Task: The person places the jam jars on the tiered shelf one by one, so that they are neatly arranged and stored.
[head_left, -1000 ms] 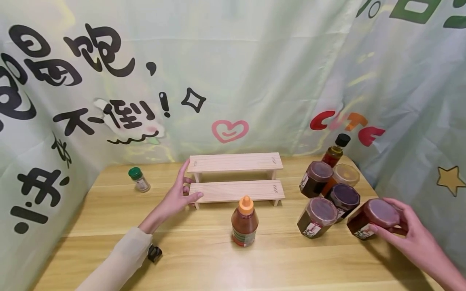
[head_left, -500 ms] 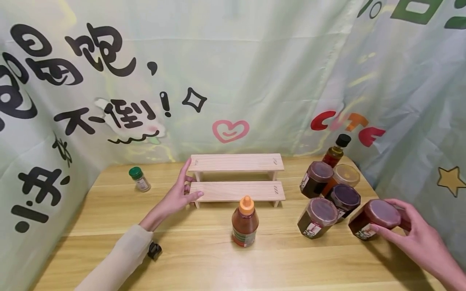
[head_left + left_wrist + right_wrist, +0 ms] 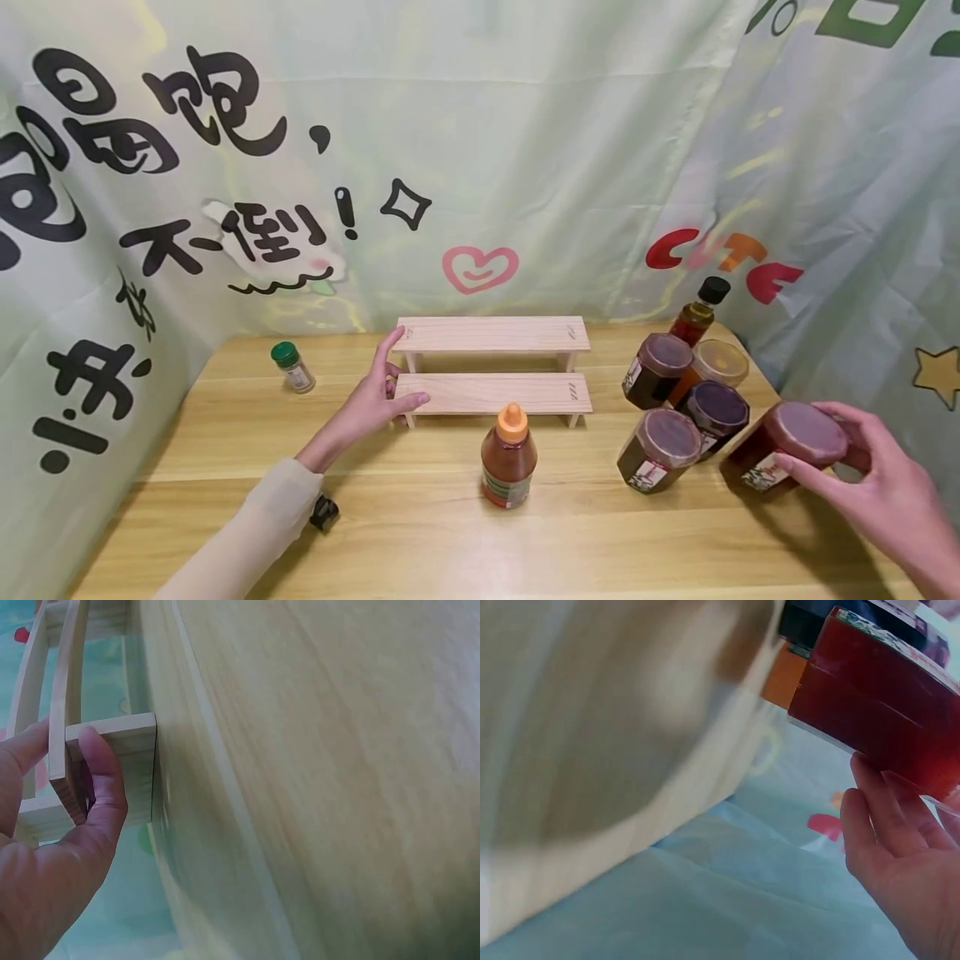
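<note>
Red jar sits gripped in the right hand.

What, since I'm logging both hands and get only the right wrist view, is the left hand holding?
Observer: The left hand grips the left end of the lower wooden shelf.
Operator: My view misses that shelf entirely. What stands in front of it, on the person's side?
Observer: An orange-capped bottle, upright on the table.
Operator: And is there anything off to the shelf's left, past the hand?
Observer: Yes, a small green-capped container, toward the back left of the table.
</note>
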A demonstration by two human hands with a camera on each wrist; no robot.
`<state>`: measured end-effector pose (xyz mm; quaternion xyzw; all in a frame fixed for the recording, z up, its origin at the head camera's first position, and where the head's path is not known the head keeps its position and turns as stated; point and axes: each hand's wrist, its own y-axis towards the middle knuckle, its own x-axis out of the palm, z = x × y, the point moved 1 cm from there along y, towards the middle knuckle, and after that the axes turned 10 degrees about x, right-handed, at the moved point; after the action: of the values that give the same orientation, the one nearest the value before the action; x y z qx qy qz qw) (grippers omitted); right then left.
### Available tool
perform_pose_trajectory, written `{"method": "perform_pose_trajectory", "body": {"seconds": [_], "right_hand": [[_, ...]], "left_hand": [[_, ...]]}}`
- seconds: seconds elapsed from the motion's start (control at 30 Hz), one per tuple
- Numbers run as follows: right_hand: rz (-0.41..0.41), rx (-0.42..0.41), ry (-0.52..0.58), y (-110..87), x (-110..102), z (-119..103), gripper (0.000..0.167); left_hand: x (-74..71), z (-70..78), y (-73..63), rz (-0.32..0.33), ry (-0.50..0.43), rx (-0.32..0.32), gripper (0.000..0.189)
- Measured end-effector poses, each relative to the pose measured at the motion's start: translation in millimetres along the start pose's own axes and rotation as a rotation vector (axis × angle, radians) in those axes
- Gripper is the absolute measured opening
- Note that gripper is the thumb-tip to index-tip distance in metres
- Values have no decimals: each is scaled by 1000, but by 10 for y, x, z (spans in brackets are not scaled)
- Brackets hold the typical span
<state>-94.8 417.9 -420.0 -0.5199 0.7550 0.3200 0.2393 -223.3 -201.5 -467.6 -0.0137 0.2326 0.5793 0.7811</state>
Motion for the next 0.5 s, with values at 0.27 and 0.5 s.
{"method": "perform_pose_trajectory", "body": {"seconds": [0.27, 0.5], "right_hand": [[106, -15, 61, 122, -131, -206, 83], [165, -107, 180, 215, -210, -392, 88]], "left_hand": [[-2, 40, 3, 15, -55, -30, 117], [-2, 14, 2, -2, 5, -9, 115]]}}
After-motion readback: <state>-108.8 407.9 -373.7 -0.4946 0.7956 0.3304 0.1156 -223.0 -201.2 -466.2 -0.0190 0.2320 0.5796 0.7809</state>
